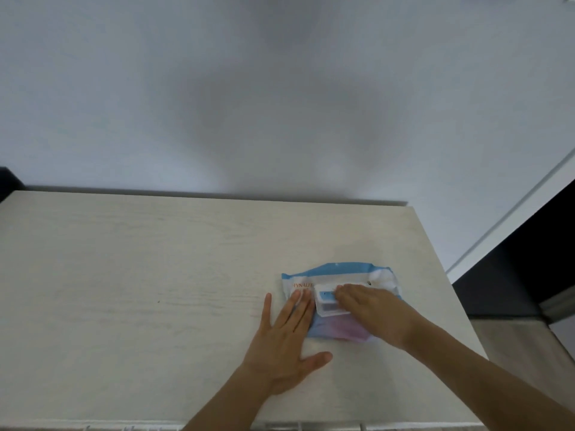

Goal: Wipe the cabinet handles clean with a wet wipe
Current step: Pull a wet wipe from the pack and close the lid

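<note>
A blue, white and pink pack of wet wipes (337, 275) lies flat on the pale wooden cabinet top (155, 290), right of centre. My left hand (286, 340) lies flat with straight fingers pressing the pack's left end. My right hand (370, 309) covers the pack's right half, its fingertips at the clear plastic lid (326, 306) in the middle of the pack. The lid appears lifted towards me. No cabinet handles are in view.
A white wall (280, 88) rises directly behind the cabinet top. To the right are a white door frame (510, 219) and a dark opening (535, 259). The cabinet's right edge runs close to my right forearm.
</note>
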